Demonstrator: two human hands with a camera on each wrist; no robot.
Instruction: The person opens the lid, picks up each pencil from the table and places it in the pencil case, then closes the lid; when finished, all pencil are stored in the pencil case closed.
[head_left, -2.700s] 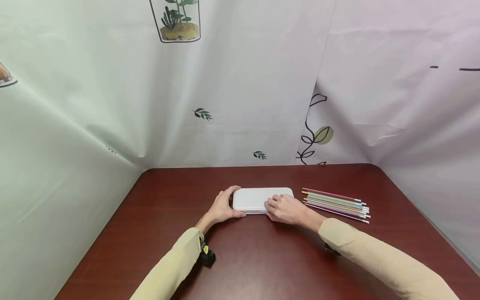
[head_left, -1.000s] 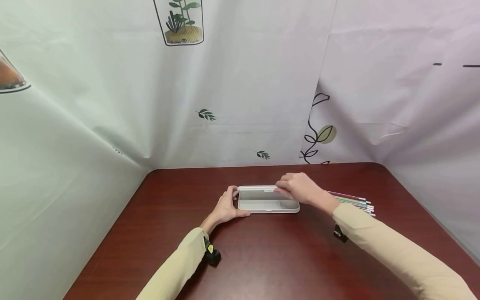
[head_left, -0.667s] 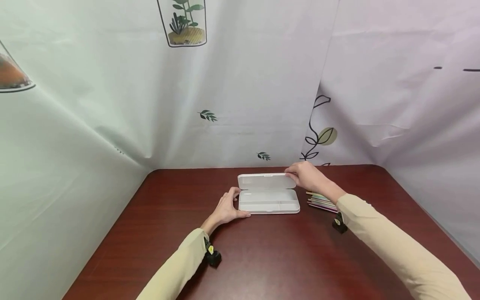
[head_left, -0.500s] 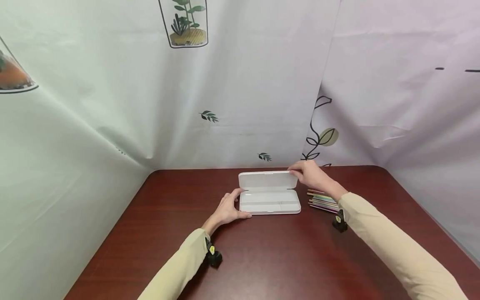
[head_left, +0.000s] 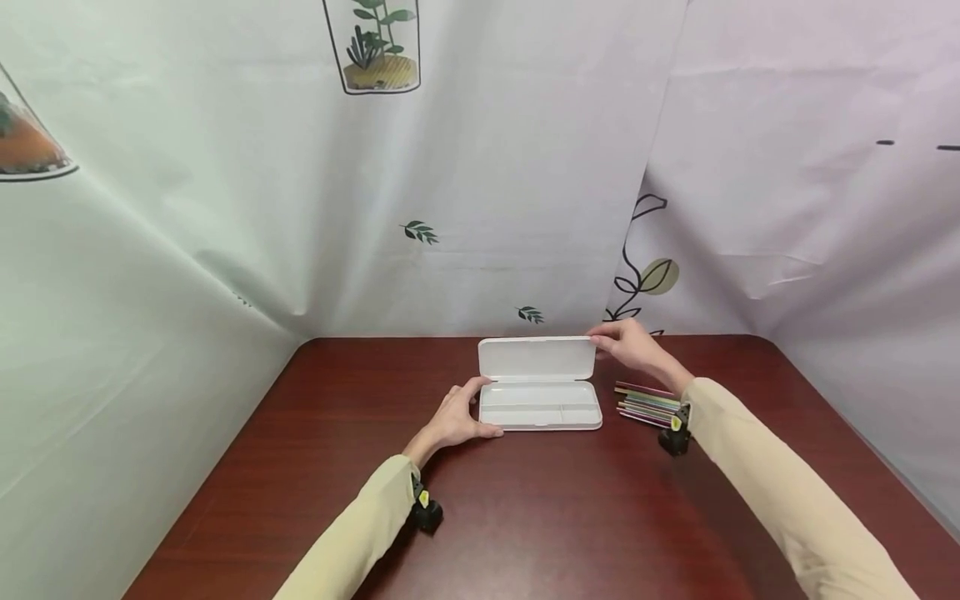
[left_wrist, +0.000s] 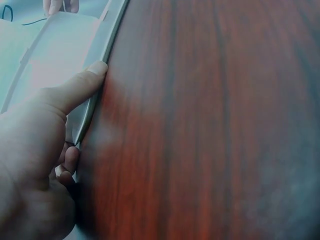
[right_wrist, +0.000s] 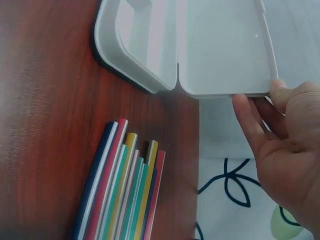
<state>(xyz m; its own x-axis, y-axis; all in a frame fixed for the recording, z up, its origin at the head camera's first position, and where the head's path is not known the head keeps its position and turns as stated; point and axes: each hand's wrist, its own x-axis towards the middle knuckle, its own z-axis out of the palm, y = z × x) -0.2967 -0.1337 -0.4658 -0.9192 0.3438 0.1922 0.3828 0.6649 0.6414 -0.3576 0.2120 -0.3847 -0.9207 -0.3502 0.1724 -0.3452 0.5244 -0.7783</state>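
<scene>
A white pencil case (head_left: 521,417) sits on the table with its lid (head_left: 537,360) raised at the back and its divided inside bare. My left hand (head_left: 453,418) grips the case's left end, thumb along the front edge and fingers at the back corner. In the left wrist view, the thumb (left_wrist: 82,87) presses that edge. My right hand (head_left: 633,343) pinches the lid's upper right corner; the right wrist view shows thumb and fingers (right_wrist: 250,120) on either side of it. Several coloured pencils (head_left: 647,403) lie to the right of the case, partly hidden by the right wrist.
The dark red-brown wooden table (head_left: 525,517) carries the case and pencils. A white curtain (head_left: 510,167) printed with plants hangs right behind it and along both sides. A black wrist camera (head_left: 429,514) is strapped to my left wrist, another (head_left: 675,432) to my right.
The case was closed, with my right hand at its front edge. My right hand has swung the lid up and back to roughly upright, while the left has kept hold of the left end.
</scene>
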